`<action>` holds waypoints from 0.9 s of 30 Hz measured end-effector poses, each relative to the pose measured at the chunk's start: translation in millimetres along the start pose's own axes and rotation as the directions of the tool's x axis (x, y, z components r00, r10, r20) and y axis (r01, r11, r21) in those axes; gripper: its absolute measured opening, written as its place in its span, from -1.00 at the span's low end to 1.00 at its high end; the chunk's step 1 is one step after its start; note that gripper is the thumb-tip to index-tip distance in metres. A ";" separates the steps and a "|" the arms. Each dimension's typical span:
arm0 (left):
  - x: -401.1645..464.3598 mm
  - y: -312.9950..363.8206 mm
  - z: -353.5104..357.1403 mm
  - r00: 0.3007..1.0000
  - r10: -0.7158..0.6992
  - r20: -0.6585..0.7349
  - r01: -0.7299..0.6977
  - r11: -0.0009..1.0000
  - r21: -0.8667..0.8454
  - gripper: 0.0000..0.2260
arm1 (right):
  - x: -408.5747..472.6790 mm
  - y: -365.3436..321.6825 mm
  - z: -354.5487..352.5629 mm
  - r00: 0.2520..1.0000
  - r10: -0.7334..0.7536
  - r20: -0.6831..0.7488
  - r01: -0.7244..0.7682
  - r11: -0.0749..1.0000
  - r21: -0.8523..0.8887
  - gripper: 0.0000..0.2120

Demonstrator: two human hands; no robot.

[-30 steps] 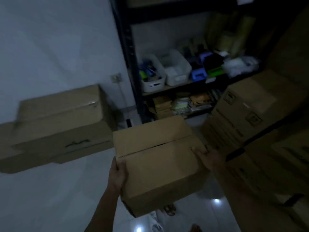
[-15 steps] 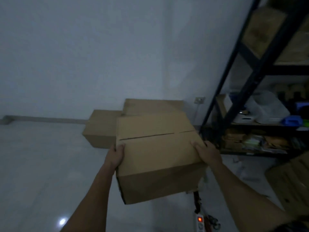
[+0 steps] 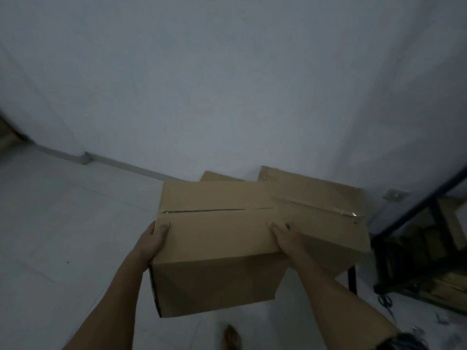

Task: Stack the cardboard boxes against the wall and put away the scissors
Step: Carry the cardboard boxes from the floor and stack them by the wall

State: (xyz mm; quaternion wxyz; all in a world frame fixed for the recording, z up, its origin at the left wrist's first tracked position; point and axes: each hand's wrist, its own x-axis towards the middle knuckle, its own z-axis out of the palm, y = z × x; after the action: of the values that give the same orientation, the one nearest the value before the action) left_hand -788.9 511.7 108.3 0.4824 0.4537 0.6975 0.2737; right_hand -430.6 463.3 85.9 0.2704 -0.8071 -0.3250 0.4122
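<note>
Carrying the cardboard box (image 3: 217,238) calls for an even grip: the left hand (image 3: 151,239) clasps its left top edge and the right hand (image 3: 286,237) its right top edge, thumbs on the lid. Keep the lid level while lowering. Just beyond the right hand lies a second box (image 3: 326,210), and a third box (image 3: 217,176) shows behind both, against the wall (image 3: 227,84). Set the carried box down flush with them. What may be the scissors (image 3: 385,300) lie on the floor, well right of the grip.
</note>
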 end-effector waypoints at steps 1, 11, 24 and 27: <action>17.9 0.7 -11.5 1.000 0.000 0.001 0.000 1.000 0.011 -0.56 | 11.2 -11.1 16.3 1.000 0.008 0.009 -0.008 1.000 -0.010 -0.31; 191.2 7.6 -148.9 0.988 -0.153 0.033 0.151 0.987 0.055 -0.39 | 72.5 -150.1 162.1 0.998 0.043 0.047 -0.042 0.998 -0.040 -0.28; 404.3 30.3 -320.6 0.976 -0.095 0.197 0.070 0.989 0.128 -0.39 | 98.1 -306.9 358.7 0.985 0.121 -0.120 -0.103 0.984 0.147 -0.34; 436.1 35.8 -352.0 0.973 -0.086 0.217 0.054 0.987 0.149 -0.39 | 99.2 -330.4 393.6 0.980 0.142 -0.136 -0.119 0.979 0.163 -0.32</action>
State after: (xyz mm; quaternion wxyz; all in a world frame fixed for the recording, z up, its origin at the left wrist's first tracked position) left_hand -1153.6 938.3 87.9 0.5333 0.4897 0.6724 0.1539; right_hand -816.7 816.1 67.7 0.3273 -0.8317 -0.2175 0.3922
